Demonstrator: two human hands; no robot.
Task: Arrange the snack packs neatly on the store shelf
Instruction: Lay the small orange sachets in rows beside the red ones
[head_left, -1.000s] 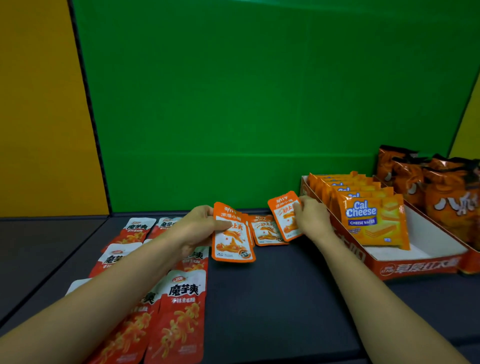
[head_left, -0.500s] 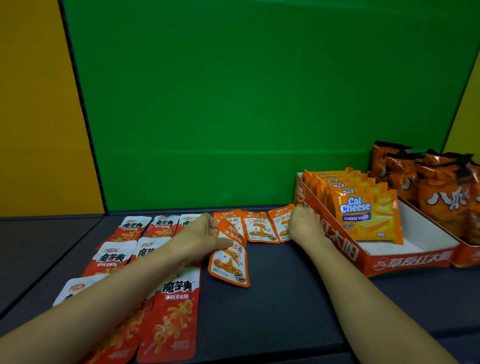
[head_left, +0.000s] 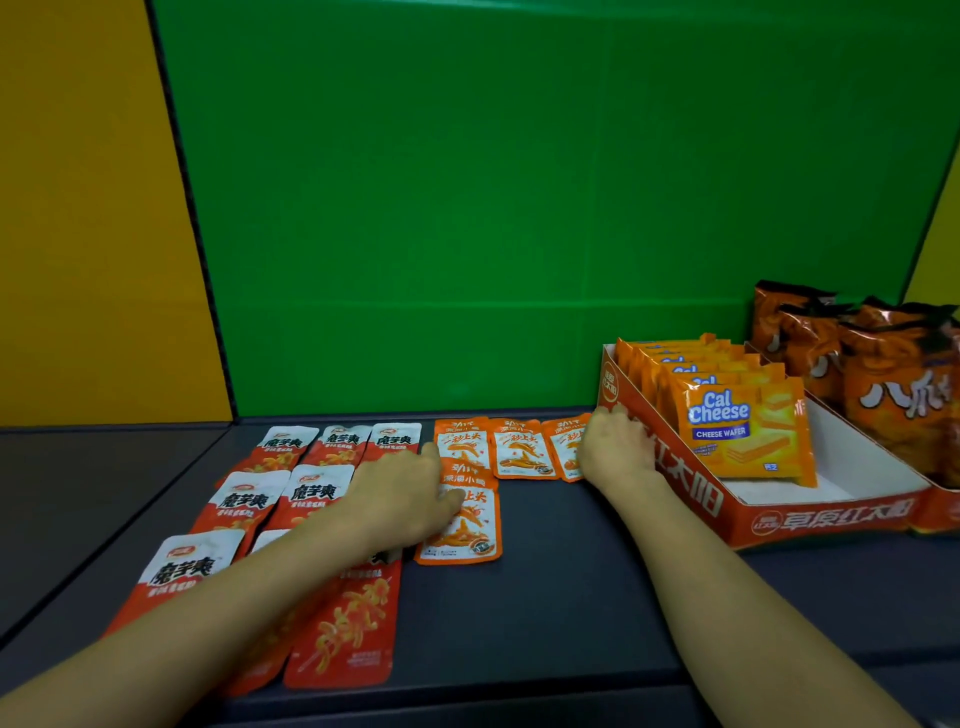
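Pressing flat on the front orange pack (head_left: 462, 530), the left hand (head_left: 400, 499) is spread open mid-shelf. The right hand (head_left: 615, 452) is set on the rightmost orange pack (head_left: 563, 447) of the back row, its grip not discernible. That pack could be creased against the red display box (head_left: 680, 483) just beside it, and the front pack skewed onto the red-and-white packs (head_left: 317, 493) at its left. Open shelf (head_left: 571, 597) is offered toward the front edge.

I had only the wide-angle head camera, looking forward and down, close over the dark grey flat shelf (head_left: 545, 613); the flat green back wall (head_left: 467, 208) stood just beyond the left hand (head_left: 402, 493) and right hand (head_left: 615, 452).
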